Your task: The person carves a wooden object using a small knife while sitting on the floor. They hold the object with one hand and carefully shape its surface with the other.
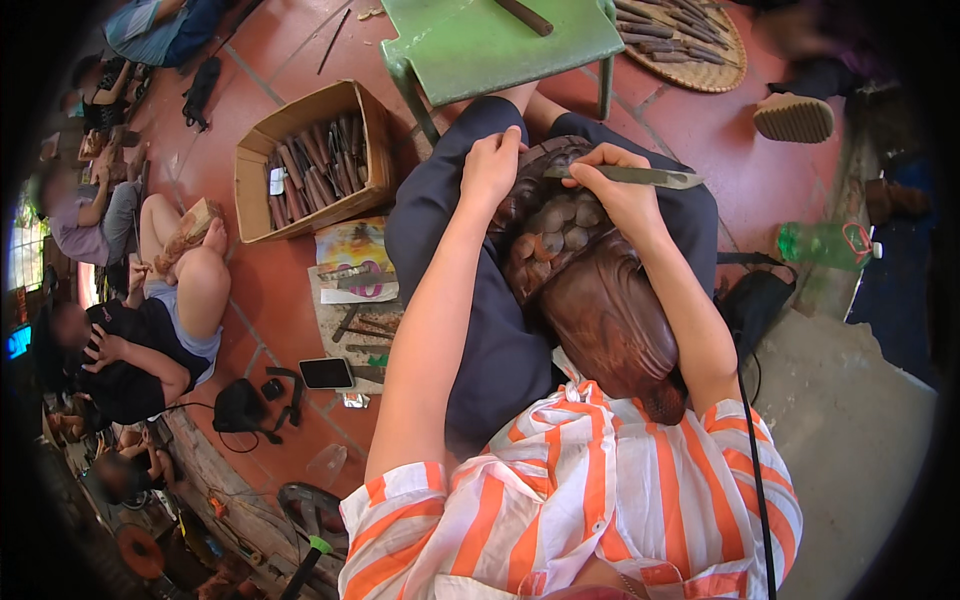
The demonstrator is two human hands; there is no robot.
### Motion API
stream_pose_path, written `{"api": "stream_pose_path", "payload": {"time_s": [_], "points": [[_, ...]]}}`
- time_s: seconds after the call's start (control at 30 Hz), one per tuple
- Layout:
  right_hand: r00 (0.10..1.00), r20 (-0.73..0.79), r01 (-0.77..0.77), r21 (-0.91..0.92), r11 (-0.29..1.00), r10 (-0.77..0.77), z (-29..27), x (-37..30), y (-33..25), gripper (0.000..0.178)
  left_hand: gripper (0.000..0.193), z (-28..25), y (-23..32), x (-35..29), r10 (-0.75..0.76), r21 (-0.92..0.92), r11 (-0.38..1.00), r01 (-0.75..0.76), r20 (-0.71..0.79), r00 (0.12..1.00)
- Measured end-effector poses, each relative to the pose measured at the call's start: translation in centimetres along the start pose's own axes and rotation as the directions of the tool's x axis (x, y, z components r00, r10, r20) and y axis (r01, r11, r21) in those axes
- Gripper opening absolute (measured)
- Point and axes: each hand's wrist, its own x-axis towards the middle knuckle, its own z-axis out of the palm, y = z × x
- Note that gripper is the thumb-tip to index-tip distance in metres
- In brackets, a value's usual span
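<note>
A dark brown wood carving [605, 300] lies across my lap, with rounded, coin-like shapes cut in its upper part and a smoother, grooved body below. My left hand [491, 168] grips the carving's upper left edge, fingers bent against the wood. Over the carving's top right, my right hand [617, 190] is closed around a carving knife [650, 177]. The knife lies nearly level, its wide grey end out to the right and its narrow end over the carving. Whether the narrow end touches the wood I cannot tell.
A green plastic stool [500, 50] bearing a tool stands ahead. Left of my knees sits a cardboard box [258, 215] of wood-handled tools, near a phone [326, 373]. A woven tray [735, 75] of tools lies far right, a green bottle [820, 243] nearer. Several people sit at left.
</note>
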Motion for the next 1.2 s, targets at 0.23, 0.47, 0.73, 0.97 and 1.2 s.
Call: {"api": "stream_pose_path", "payload": {"time_s": [0.23, 0.47, 0.73, 0.97, 1.2], "points": [[0.999, 0.033, 0.041, 0.003, 0.999, -0.041, 0.73, 0.31, -0.45, 0.014, 0.046, -0.27, 0.08, 0.04, -0.003, -0.020, 1.000, 0.004, 0.016, 1.000], [0.999, 0.031, 0.031, 0.020, 0.999, -0.031, 0.07, 0.06, 0.03, 0.014, 0.046, -0.07, 0.32, 0.11, -0.011, 0.026, 1.000, 0.011, -0.008, 1.000], [1.000, 0.006, 0.030, -0.037, 0.999, -0.030, 0.31, 0.16, 0.02, 0.014, 0.048, -0.15, -0.19, 0.21, -0.012, 0.001, 1.000, 0.012, 0.004, 1.000], [0.997, 0.053, 0.054, 0.012, 0.998, -0.055, 0.59, 0.56, -0.38, 0.014, 0.050, -0.26, 0.20, 0.00, 0.006, 0.045, 0.999, -0.006, -0.005, 1.000], [1.000, 0.016, -0.002, 0.001, 1.000, 0.002, 0.06, 0.23, -0.18, 0.014, 0.047, -0.02, 0.07, 0.13, -0.001, 0.023, 1.000, 0.001, -0.012, 1.000]]}}
